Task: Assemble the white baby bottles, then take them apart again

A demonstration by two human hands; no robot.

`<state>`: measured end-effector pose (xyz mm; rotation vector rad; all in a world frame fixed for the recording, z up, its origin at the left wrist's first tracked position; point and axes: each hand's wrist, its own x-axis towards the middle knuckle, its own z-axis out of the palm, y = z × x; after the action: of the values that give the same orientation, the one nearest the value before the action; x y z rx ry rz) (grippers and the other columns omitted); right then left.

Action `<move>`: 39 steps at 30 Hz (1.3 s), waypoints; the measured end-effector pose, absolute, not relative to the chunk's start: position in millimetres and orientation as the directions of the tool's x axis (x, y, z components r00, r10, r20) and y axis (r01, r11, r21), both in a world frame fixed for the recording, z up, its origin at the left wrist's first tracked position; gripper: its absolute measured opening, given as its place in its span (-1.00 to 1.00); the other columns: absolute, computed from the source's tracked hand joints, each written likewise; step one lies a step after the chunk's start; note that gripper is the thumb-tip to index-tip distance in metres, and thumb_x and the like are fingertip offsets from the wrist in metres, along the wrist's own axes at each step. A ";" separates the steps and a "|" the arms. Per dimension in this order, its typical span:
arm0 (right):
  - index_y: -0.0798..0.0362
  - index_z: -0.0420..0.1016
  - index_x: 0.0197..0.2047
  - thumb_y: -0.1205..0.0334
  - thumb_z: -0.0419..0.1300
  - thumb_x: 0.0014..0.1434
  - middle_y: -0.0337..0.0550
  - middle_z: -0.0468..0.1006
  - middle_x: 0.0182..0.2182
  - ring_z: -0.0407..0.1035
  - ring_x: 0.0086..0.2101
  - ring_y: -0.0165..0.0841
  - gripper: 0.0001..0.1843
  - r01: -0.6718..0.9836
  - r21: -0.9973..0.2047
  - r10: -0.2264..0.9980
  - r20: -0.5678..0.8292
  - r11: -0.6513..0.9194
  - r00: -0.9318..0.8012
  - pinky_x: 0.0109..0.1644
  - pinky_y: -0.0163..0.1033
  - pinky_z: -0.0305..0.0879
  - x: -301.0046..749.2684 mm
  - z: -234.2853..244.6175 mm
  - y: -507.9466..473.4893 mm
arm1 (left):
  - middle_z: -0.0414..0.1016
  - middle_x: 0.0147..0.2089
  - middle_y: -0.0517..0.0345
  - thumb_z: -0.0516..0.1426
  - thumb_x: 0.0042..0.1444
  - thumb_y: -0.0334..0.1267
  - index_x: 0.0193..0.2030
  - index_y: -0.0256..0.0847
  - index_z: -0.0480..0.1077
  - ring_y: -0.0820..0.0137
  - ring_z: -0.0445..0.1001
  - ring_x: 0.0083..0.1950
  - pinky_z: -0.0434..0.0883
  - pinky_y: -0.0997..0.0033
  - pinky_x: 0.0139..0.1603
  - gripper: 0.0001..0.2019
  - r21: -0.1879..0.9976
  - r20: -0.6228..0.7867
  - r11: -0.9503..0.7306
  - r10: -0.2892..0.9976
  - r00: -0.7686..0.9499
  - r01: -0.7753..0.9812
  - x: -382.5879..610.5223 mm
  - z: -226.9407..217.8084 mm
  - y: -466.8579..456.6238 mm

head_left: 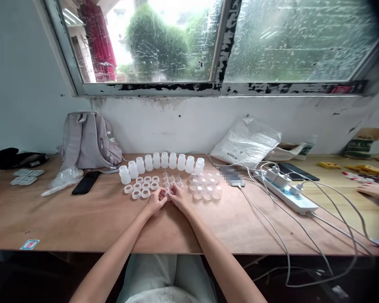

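My left hand (157,200) and my right hand (178,197) meet over the table, both closed with fingertips pinching one small translucent round piece (169,193). It looks like a ring, though the fingers partly cover it. Just beyond the hands sit several clear bottle nipples (172,179). White screw rings (145,193) lie in rows left of my left hand. To the right of my right hand are rows of clear domed caps (207,193). Behind all these, small frosted bottles (156,160) stand upright in an arc.
A black phone (86,183), a plastic bag (63,179) and a grey backpack (89,141) lie left. On the right, a power strip (287,195) trails cables over the table edge, near a blurred-out phone (232,175). Another person's hand (375,190) shows at far right.
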<state>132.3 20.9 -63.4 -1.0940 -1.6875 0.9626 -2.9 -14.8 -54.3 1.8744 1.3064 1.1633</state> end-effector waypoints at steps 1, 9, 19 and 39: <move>0.04 0.14 -0.48 0.33 0.04 -0.14 -0.41 0.19 -0.63 0.08 -0.67 -0.55 -0.90 0.259 -0.913 0.940 0.261 0.315 -0.219 -0.66 -0.44 0.02 132.9 -62.6 20.6 | 0.32 -0.46 0.25 0.03 -0.02 -0.30 -0.25 -0.25 0.24 0.53 0.32 -0.49 0.29 0.56 -0.50 -0.83 0.821 0.335 -0.367 0.930 0.151 0.438 -2.9 -53.7 -15.3; 0.05 0.15 -0.49 0.36 0.05 -0.15 -0.40 0.22 -0.63 0.11 -0.65 -0.55 -0.89 0.260 -0.917 0.938 0.240 0.304 -0.250 -0.63 -0.45 0.04 135.5 -57.8 21.4 | 0.30 -0.47 0.27 0.01 -0.03 -0.32 -0.26 -0.24 0.24 0.53 0.30 -0.50 0.26 0.56 -0.50 -0.85 0.774 0.360 -0.410 0.912 0.197 0.483 -4.5 -47.9 -13.4; 0.04 0.17 -0.45 0.40 0.02 -0.12 -0.44 0.22 -0.69 0.09 -0.77 -0.59 -0.88 0.197 -0.958 0.935 0.138 0.211 -0.328 -0.78 -0.51 -0.02 141.2 -58.8 27.4 | 0.27 -0.51 0.25 -0.01 -0.05 -0.33 -0.37 -0.19 0.25 0.47 0.25 -0.50 0.22 0.49 -0.42 -0.92 0.648 0.387 -0.448 0.890 0.240 0.616 4.3 -41.7 -0.7; 0.02 0.24 -0.31 0.24 -0.02 0.10 -0.39 0.26 -0.71 0.15 -0.75 -0.53 -0.92 0.002 -0.994 0.921 0.097 0.106 -0.378 -0.76 -0.46 0.09 150.6 -54.5 17.9 | 0.34 -0.42 0.20 -0.03 0.06 -0.20 -0.21 -0.18 0.26 0.48 0.30 -0.47 0.29 0.48 -0.42 -0.82 0.681 0.314 -0.380 0.924 0.220 0.626 8.7 -33.2 3.5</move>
<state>150.6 17.9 -54.5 -0.9384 -1.5524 1.3938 8.7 3.5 -33.2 2.0901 1.4320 0.9819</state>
